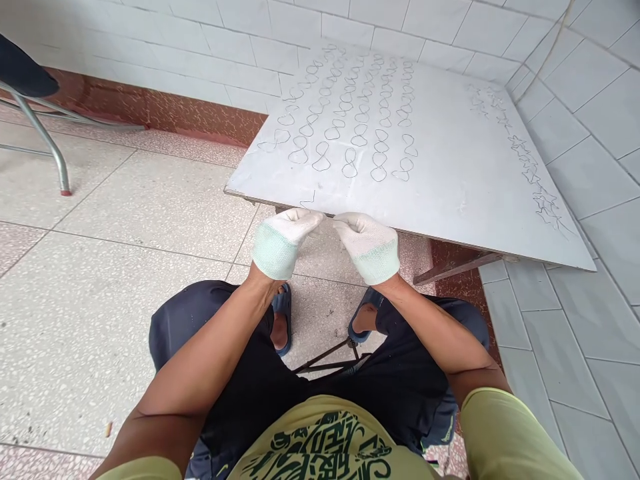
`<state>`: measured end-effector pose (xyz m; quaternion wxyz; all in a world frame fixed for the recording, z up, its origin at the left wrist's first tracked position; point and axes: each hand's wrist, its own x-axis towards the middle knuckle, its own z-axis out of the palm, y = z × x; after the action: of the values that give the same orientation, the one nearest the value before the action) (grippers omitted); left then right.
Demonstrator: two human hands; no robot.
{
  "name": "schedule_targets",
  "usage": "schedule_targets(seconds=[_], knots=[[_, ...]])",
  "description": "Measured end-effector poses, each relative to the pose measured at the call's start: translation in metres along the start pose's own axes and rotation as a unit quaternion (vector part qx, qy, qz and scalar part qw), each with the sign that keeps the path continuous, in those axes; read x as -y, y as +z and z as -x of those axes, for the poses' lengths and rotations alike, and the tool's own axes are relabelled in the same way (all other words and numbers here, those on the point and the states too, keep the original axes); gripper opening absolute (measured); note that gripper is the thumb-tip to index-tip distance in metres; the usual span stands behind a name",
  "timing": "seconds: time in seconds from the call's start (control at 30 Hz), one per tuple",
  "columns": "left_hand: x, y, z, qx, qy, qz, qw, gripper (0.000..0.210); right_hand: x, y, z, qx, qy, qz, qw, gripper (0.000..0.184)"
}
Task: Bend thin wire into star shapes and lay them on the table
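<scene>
A thin dark wire point(313, 198) with sharp zigzag bends sticks up above my left hand point(290, 239), over the near edge of the white table. That hand wears a white glove with a pale green cuff, and its fingers are pinched on the wire. My right hand point(367, 243), gloved the same way, is also pinched closed, its fingertips just short of the left ones. The wire between the fingertips is too fine to follow clearly, but both hands appear to grip it.
The white table point(440, 193) carries rows of figure-eight wire loops point(351, 162) and, along its right side, star-shaped wire pieces point(547, 212). Tiled walls point(500, 30) border it behind and right. A metal-legged chair point(60, 160) stands far left. A thin cord point(545, 53) hangs along the corner.
</scene>
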<state>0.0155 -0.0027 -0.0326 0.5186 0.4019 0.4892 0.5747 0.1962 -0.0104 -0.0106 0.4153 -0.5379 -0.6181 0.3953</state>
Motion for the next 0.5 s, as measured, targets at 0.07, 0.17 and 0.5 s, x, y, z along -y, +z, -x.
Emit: schedule_targets(seconds=[0.07, 0.17, 0.5], knots=[[-0.001, 0.0, -0.001, 0.03, -0.009, 0.023, 0.999, 0.04, 0.002, -0.001, 0.0, -0.008, 0.007, -0.003, 1.0, 0.027], [-0.002, 0.0, -0.001, 0.05, -0.01, 0.073, 0.996, 0.044, 0.005, -0.004, -0.003, -0.014, 0.031, -0.031, 0.999, 0.026], [-0.002, 0.014, 0.018, -0.036, 0.04, -0.041, 0.998, 0.046, 0.0, 0.003, -0.007, -0.003, 0.07, -0.075, 0.995, 0.03]])
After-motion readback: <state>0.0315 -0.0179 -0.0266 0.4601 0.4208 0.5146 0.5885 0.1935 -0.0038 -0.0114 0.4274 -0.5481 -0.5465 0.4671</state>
